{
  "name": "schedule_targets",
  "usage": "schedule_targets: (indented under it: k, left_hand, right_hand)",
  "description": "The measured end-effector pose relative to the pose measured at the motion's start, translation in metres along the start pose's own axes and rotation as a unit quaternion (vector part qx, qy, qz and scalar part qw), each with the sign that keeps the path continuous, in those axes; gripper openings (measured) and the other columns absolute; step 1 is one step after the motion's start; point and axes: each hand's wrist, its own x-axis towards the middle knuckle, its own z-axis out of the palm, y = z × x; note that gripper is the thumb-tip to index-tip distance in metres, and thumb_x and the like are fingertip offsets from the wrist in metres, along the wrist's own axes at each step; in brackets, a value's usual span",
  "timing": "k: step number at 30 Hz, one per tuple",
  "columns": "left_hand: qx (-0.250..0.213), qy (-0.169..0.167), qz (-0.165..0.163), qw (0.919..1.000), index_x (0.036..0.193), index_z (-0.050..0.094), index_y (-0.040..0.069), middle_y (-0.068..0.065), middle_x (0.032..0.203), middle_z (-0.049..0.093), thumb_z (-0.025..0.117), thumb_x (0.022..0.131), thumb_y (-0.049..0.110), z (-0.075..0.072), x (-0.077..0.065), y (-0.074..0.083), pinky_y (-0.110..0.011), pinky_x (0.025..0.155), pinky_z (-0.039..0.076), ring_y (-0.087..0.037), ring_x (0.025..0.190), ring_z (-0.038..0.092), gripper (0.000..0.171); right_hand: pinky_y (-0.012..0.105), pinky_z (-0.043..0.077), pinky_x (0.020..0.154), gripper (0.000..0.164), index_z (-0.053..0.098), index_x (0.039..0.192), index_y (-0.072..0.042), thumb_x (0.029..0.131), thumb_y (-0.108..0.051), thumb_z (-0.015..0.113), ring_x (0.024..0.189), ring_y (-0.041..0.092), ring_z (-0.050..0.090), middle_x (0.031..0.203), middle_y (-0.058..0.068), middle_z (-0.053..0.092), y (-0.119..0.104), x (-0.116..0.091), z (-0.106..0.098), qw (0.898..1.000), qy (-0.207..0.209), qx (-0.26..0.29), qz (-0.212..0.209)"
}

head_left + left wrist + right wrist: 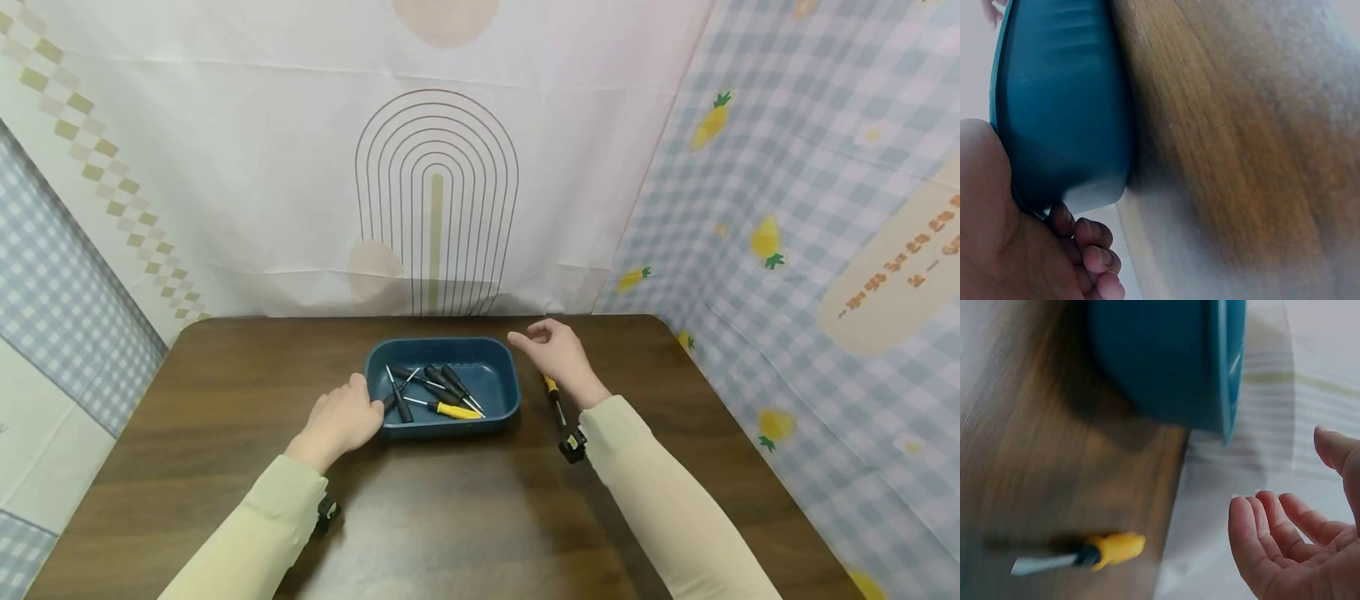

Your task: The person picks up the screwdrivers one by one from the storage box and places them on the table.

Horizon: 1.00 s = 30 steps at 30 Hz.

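Observation:
A dark blue plastic bin point(450, 428) sits on the table with several screwdrivers inside, most black-handled and one yellow-handled screwdriver point(456, 412). My left hand point(343, 418) grips the bin's left end; in the left wrist view the thumb lies at the rim and the curled fingers are by the end wall point(1066, 112). Off the bin's right end, my right hand point(557, 353) is raised with nothing in it, its fingers loosely bent and thumb apart. Beneath that hand another screwdriver point(1116, 549), yellow and black, lies on the tabletop, partly hidden by the wrist in the head view.
The brown wooden table point(450, 517) ends just behind the bin. A white patterned cloth point(285, 183) hangs at the back, and a blue checked cloth point(810, 133) hangs on the right. Each wrist carries a small black strap device point(573, 446).

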Motion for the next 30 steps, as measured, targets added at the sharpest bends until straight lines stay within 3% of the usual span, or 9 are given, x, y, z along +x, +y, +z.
schedule_targets:
  k: [10, 19, 25, 30]
  left_hand:
    - [0.002, -0.005, -0.005, 1.0000, 0.103, 0.042, -0.002, -0.010, 0.076, 0.050, 0.044, 0.086, 0.032, 0.000, 0.001, 0.000, -0.040, 0.061, 0.037, -0.025, 0.063, 0.048, 0.039]
    - [0.002, 0.001, -0.001, 1.0000, 0.104, 0.043, -0.003, -0.010, 0.077, 0.051, 0.045, 0.086, 0.033, 0.002, 0.002, 0.003, -0.042, 0.063, 0.038, -0.026, 0.066, 0.050, 0.041]
    - [0.003, 0.004, -0.005, 1.0000, 0.104, 0.042, -0.002, -0.010, 0.077, 0.051, 0.044, 0.086, 0.034, 0.002, 0.001, 0.000, -0.041, 0.062, 0.038, -0.026, 0.066, 0.050, 0.040]
    - [0.002, -0.002, -0.005, 1.0000, 0.104, 0.042, -0.002, -0.007, 0.074, 0.049, 0.044, 0.086, 0.034, 0.002, 0.001, 0.000, -0.037, 0.058, 0.037, -0.023, 0.063, 0.047, 0.040]
  right_hand:
    - [0.032, 0.048, 0.062, 0.055, 0.058, 0.106, -0.015, 0.071, -0.056, 0.063, 0.076, 0.014, 0.057, 0.090, -0.001, 0.058, -0.031, 0.002, 0.035, 0.999, -0.021, -0.007, -0.045]
    - [0.032, 0.049, 0.063, 0.065, 0.054, 0.115, -0.011, 0.068, -0.054, 0.067, 0.077, 0.028, 0.062, 0.089, 0.003, 0.059, -0.034, 0.002, 0.061, 0.994, -0.106, 0.024, -0.011]
    - [0.034, 0.049, 0.067, 0.055, 0.055, 0.113, -0.008, 0.074, -0.044, 0.067, 0.078, 0.027, 0.061, 0.091, 0.005, 0.058, -0.030, 0.004, 0.076, 0.991, -0.135, 0.022, 0.002]
    - [0.034, 0.048, 0.069, 0.042, 0.058, 0.109, -0.010, 0.079, -0.038, 0.065, 0.079, 0.019, 0.058, 0.098, 0.005, 0.057, -0.027, 0.007, 0.088, 0.992, -0.126, -0.016, 0.004]
